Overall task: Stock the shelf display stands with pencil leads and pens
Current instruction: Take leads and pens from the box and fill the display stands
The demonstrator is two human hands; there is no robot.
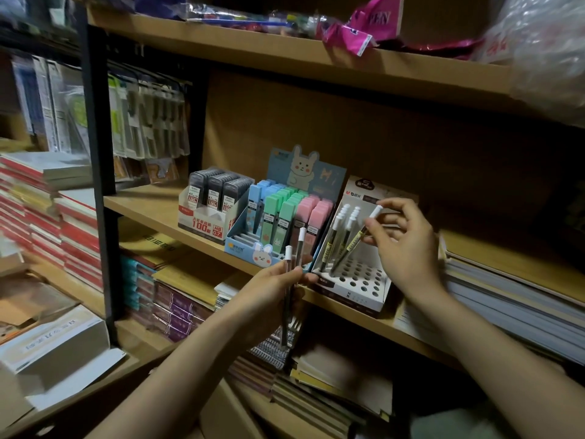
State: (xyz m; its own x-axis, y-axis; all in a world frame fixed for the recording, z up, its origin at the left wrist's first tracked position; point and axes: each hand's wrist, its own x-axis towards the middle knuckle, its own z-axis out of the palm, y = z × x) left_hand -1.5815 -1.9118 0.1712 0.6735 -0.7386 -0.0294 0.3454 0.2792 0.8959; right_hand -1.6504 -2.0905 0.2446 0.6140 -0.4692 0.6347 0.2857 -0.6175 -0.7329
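Observation:
A white display stand (364,282) with a grid of round holes sits on the middle shelf. Several dark white-capped pens (332,240) stand in its rear left holes. My right hand (402,239) pinches one such pen (357,239), tilted, with its lower end at the holes. My left hand (278,286) grips two more white-capped pens (292,264) upright in front of the shelf edge. Left of the stand is a blue rabbit display box (253,248) with pastel lead cases (285,207), and a white box of dark lead cases (215,191).
Stacks of notebooks (512,299) lie on the shelf right of the stand. Red-edged books (63,229) pile up at the left, and hanging packets (148,118) sit behind the black shelf post (98,172). Books fill the lower shelf; bags lie on the top one.

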